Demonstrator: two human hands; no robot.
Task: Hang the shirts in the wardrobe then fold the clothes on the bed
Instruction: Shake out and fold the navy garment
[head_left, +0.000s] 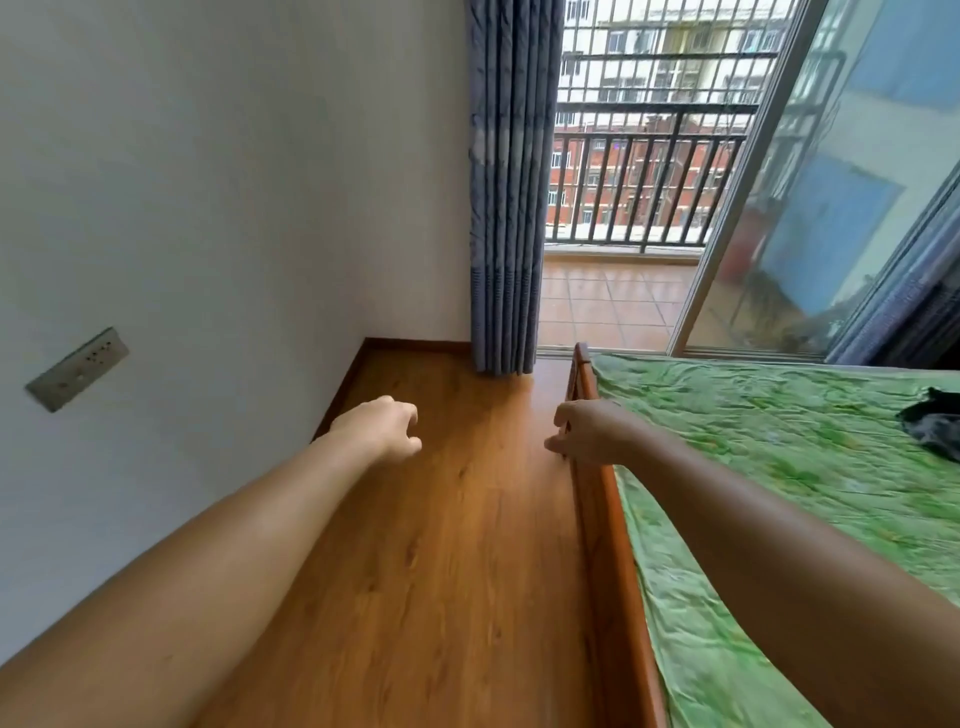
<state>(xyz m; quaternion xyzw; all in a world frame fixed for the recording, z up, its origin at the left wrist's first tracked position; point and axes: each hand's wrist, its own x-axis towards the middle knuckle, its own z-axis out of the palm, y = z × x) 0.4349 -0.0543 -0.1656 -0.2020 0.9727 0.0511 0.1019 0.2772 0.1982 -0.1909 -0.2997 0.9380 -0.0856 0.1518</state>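
Both arms are stretched out ahead. The left hand (387, 426) hangs over the wooden floor (441, 545), fingers loosely curled, nothing in it. The right hand (582, 434) is loosely curled too and empty, right by the bed's wooden rail (608, 519). The clothes (932, 423), a dark heap, lie well apart on the green sheet (779, 441), at the far right edge.

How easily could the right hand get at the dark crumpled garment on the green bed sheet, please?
Probably not without leaning: the right hand is by the wooden bed rail, and the dark crumpled garment lies far across the green sheet. Nothing blocks the way.
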